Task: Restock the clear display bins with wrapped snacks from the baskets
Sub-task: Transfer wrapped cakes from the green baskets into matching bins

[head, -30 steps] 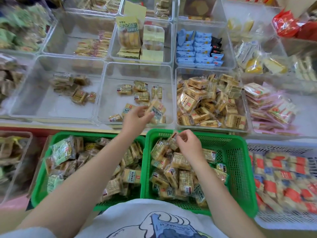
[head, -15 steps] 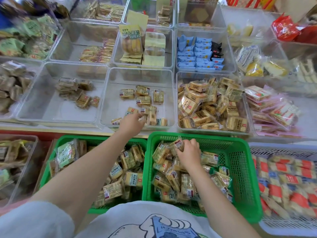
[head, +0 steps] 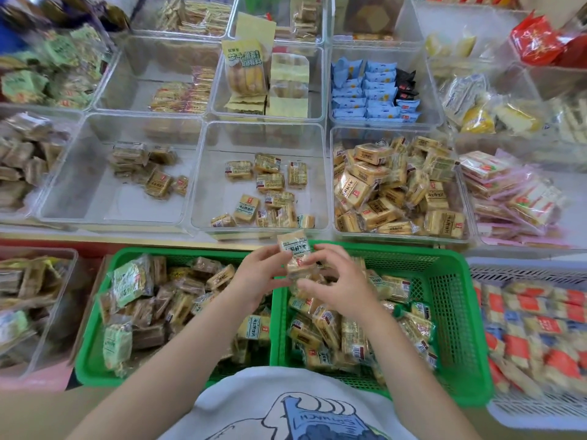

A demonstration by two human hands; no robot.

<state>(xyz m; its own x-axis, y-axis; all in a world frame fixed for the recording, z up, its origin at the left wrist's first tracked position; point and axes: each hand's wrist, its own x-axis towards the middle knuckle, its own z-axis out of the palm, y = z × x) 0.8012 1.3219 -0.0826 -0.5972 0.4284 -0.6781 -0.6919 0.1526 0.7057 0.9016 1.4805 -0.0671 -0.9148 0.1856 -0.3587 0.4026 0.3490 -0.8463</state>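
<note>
The counter [head: 133, 238] carries rows of clear bins. The front row has a left bin [head: 79, 198] with a few brown snacks, a middle bin [head: 203, 185] with about a dozen yellow snacks scattered over its floor, and a right bin [head: 457, 192] heaped nearly full with the same yellow packs. Behind these stand bins with blue packs [head: 368, 93] and tall yellow bags [head: 244, 68].

Below the counter's edge sit two green baskets side by side. The left basket [head: 95, 354] holds brown and pale green packs; the right basket [head: 457, 312] holds yellow packs. A white basket [head: 524, 411] with red-labelled packs lies just to the right.

Both hands meet over the divide between the green baskets, near their far rims. The left hand [head: 257, 277] and right hand [head: 343, 284] together pinch a small stack of wrapped snacks [head: 293, 252], fingers curled round its sides; the top pack stands tilted, its label facing up, just short of the middle bin's front wall.
</note>
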